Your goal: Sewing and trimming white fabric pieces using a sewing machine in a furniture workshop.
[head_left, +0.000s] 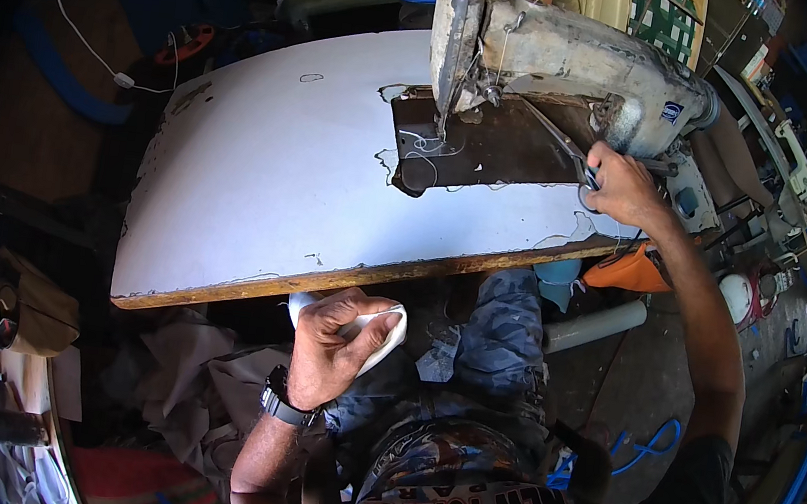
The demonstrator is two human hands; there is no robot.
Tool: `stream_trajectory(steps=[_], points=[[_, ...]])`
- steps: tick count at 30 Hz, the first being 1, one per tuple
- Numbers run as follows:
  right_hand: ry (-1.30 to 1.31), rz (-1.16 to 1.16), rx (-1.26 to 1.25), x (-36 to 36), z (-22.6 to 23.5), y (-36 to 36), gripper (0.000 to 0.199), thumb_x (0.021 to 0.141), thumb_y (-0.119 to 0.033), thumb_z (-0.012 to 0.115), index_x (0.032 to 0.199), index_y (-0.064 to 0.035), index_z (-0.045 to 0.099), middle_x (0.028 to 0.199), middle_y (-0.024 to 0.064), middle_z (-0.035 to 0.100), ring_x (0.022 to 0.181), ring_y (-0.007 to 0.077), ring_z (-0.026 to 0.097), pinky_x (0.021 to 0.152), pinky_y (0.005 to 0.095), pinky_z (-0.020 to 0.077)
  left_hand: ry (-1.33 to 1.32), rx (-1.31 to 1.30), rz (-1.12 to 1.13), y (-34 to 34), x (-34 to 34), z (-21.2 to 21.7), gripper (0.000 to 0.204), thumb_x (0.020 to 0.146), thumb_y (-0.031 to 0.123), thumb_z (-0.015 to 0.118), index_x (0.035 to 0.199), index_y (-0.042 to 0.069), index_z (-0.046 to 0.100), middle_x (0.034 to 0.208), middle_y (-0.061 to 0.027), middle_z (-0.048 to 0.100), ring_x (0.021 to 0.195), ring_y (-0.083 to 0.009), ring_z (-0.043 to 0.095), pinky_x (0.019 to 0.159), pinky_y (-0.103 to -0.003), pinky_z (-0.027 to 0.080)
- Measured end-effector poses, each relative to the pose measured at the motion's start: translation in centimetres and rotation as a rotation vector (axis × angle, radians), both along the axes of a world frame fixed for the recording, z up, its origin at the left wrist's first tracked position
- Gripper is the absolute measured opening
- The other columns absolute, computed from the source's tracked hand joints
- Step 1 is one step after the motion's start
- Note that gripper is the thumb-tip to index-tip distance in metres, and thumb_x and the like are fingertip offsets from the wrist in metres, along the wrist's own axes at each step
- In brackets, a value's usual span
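My right hand (623, 188) is closed around the handles of a pair of scissors (560, 138) at the right side of the table. Their long blades point away to the upper left, over the dark machine bed. Below the table's front edge, my left hand (332, 339) grips a folded piece of white cloth (388, 341) above my lap. A worn sewing machine (568, 61) stands across the back of the table, its needle over the metal bed plate (481, 151). Loose white thread (424, 146) curls beside the needle.
The white tabletop (262, 174) is chipped, with a rough wooden front edge. Beneath its right side are an orange cloth (628, 270) and a pale roll (596, 326). Crumpled fabric (215, 395) is heaped at lower left. Blue cord (652, 446) lies on the floor.
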State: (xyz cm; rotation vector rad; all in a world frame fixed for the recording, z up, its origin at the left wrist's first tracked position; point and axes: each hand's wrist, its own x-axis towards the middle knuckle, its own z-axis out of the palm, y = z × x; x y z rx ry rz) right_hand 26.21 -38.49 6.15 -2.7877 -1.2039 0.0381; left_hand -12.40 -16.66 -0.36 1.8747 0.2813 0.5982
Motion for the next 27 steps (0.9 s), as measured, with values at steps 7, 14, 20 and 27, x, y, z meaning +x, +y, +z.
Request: stream_trajectory(steps=[7,14,20,27], points=[[0.791,-0.007,0.385,-4.7,-3.2,-10.2,0.02,0.086,-0.007,0.073,0.105,-0.0021,0.069,0.085,0.0052,0.072,0.075,0.0114,0.07,0.063,0.0251,0.0546,0.0,-0.194,0.038,0.5,-2.2,1.1,0.014,0.091,0.006,0.078,0.102,-0.003,0.079,0.09,-0.008,0.076,0.081,-0.0117,0.067,0.074,-0.026,0.052],[0.69,0.006,0.407,-16.3,-4.6,-9.6,0.042,0.083,-0.039,0.089,0.087,-0.0048,0.066,0.07,0.0024,0.064,0.06,0.0111,0.062,0.059,0.0288,0.051,0.0,-0.063,-0.013,0.7,-0.1,2.1,0.015,0.093,0.008,0.078,0.106,0.001,0.08,0.088,-0.0074,0.076,0.077,-0.0116,0.068,0.071,-0.026,0.053],[0.041,0.532,0.367,-19.4,-6.0,-4.6,0.079,0.073,-0.076,0.081,0.096,-0.0036,0.063,0.084,0.0095,0.066,0.076,0.0254,0.068,0.065,0.0379,0.0575,-0.018,-0.101,-0.088,-0.2,1.1,1.4,0.017,0.093,0.007,0.077,0.109,0.002,0.079,0.088,-0.0052,0.075,0.08,-0.0102,0.068,0.072,-0.026,0.054],[0.056,0.612,0.398,-19.1,-6.8,-3.5,0.078,0.074,-0.076,0.079,0.094,-0.0029,0.063,0.086,0.0111,0.067,0.08,0.0273,0.068,0.073,0.0389,0.0588,0.003,-0.064,-0.144,-1.1,0.7,1.8,0.017,0.093,0.003,0.076,0.11,0.0,0.077,0.094,-0.0061,0.075,0.083,-0.011,0.068,0.073,-0.026,0.055]])
